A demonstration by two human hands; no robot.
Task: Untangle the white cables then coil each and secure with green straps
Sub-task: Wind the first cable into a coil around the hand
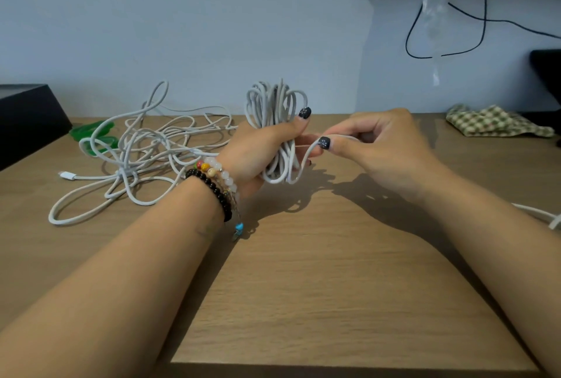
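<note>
Left hand [261,149] grips coiled cable [274,110]; right hand [385,146] pinches its strand

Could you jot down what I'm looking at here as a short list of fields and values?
Setting: wooden table against a pale wall
Left hand: grips a coiled white cable, held upright above the table
Right hand: fingers pinch the coil's loose end
Tangled cables: loose white heap on the table, left of the hands
Green straps: behind the heap, not yet used
Checked cloth: far right
</note>
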